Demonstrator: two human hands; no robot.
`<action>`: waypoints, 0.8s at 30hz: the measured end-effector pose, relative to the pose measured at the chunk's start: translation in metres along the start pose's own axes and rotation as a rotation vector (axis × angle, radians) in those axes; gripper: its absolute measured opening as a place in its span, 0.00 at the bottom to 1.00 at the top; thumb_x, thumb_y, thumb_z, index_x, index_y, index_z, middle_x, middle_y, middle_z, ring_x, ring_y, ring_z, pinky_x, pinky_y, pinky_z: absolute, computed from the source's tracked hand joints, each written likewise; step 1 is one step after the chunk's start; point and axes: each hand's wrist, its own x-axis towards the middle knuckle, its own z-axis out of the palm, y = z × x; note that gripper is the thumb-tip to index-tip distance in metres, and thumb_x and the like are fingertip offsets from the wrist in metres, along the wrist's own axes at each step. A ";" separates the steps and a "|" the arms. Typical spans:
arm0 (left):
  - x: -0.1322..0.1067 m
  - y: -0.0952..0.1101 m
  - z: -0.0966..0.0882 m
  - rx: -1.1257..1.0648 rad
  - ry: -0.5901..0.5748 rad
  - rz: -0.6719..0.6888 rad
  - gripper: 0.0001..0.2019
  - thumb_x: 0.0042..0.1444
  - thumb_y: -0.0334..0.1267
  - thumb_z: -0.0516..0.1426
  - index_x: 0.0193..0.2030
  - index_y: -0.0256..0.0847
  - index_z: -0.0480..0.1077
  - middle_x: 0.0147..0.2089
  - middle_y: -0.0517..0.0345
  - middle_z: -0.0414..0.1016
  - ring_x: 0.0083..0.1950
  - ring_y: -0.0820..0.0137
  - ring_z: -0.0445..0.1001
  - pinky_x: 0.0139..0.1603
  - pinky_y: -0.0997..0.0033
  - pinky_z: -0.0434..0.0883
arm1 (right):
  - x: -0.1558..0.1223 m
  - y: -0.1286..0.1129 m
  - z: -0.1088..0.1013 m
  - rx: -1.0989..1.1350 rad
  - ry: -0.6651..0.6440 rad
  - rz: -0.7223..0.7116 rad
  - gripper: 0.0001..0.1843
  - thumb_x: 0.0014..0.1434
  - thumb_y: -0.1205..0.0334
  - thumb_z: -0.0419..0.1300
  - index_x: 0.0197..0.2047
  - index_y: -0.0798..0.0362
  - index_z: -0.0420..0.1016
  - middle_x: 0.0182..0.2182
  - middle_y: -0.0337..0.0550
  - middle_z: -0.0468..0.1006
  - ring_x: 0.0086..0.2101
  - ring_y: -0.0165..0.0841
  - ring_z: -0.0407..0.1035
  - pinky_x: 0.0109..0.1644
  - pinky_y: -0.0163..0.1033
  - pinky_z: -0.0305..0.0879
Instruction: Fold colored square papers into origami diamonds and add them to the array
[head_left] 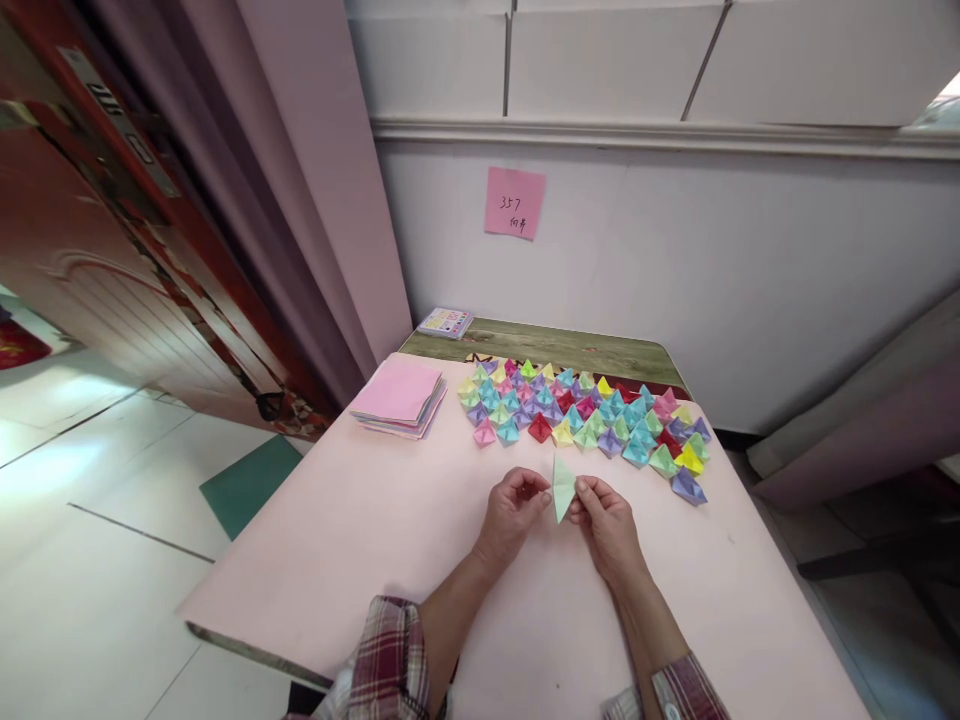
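Here | right fingers (588, 491) pinch creased, pointed pale-green paper (563, 484) | left fingers (541, 500) at its edge, grip unclear

Soft, fairly even light is falling across the pink counter (322, 560), leaving only faint shadows, while white glare is bouncing off the tiled floor (45, 465) at the left. The wide lens is stretching and tilting the red door (97, 260) and the purple curtain (322, 170), and detail is softening toward the dimmer right edge.
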 end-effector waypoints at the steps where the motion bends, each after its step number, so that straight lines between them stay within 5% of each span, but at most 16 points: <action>1: 0.000 0.001 -0.001 0.017 0.004 0.005 0.10 0.50 0.42 0.64 0.35 0.38 0.74 0.34 0.57 0.71 0.36 0.71 0.70 0.40 0.72 0.68 | 0.000 -0.001 0.000 0.004 0.006 0.000 0.20 0.49 0.46 0.69 0.35 0.54 0.76 0.20 0.37 0.73 0.21 0.27 0.65 0.26 0.32 0.63; 13: -0.001 0.002 -0.001 -0.023 0.019 -0.049 0.11 0.50 0.41 0.65 0.38 0.38 0.78 0.38 0.54 0.73 0.40 0.68 0.71 0.44 0.70 0.68 | -0.002 -0.003 0.002 0.011 -0.011 0.005 0.18 0.51 0.48 0.69 0.35 0.54 0.76 0.20 0.36 0.73 0.21 0.25 0.64 0.27 0.30 0.61; 24: 0.002 0.005 0.000 -0.229 -0.023 -0.262 0.14 0.44 0.40 0.68 0.37 0.35 0.78 0.29 0.56 0.75 0.29 0.74 0.68 0.34 0.73 0.66 | -0.004 0.003 0.004 -0.128 -0.006 -0.089 0.18 0.54 0.46 0.66 0.36 0.53 0.75 0.21 0.37 0.73 0.22 0.29 0.65 0.29 0.34 0.63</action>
